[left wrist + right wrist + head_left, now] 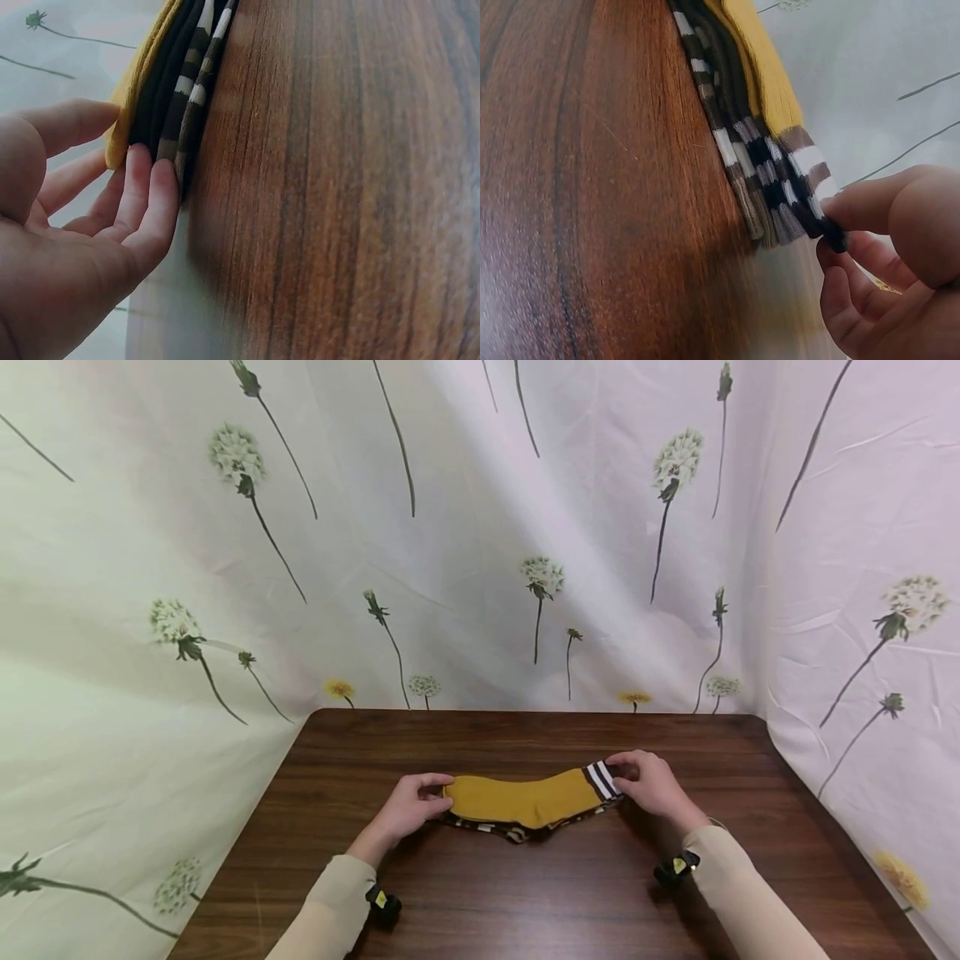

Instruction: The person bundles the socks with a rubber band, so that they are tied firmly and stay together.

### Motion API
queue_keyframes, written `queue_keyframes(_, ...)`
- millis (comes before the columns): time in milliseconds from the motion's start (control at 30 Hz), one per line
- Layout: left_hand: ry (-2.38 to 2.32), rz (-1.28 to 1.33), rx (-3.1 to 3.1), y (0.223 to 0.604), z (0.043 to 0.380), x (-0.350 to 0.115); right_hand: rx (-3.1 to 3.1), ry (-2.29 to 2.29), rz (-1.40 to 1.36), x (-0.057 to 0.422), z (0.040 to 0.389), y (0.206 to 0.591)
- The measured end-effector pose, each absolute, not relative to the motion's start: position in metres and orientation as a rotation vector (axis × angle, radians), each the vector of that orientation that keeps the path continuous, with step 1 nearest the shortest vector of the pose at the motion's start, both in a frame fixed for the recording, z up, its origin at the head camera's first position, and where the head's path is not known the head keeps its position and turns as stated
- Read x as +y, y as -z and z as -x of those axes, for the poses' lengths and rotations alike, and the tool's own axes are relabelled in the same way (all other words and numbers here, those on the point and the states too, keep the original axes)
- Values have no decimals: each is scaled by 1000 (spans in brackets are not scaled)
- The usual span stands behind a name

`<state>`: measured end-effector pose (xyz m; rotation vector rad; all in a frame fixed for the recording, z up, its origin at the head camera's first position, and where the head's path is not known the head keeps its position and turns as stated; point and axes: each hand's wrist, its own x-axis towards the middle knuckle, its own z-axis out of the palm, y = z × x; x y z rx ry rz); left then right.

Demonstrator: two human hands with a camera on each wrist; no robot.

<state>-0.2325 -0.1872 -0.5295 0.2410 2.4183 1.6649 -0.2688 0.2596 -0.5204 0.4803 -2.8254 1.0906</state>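
The person's left hand (408, 807) pinches the toe of the yellow sock (510, 800), its other fingers against the ends of the dark socks (152, 94) beneath; the right hand (651, 783) pinches its striped cuff (602, 781) between thumb and fingers. The yellow sock lies between the hands, topping a layered pile on the surface (525, 902). The step in hand looks like laying this sock in line with those below. The next move seemingly calls for evening toe and cuff, then loosening both pinches without dragging the lower layers.
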Motion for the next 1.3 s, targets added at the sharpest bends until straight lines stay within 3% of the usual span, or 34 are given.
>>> queue_keyframes(633,-1543,-268,2813,514,239,-164,-2806,-1041,-466,281,257,517)
queue_keyframes(1300,-1313,-727,2784,503,255,-81,-2867,-900,-363,340,223,528)
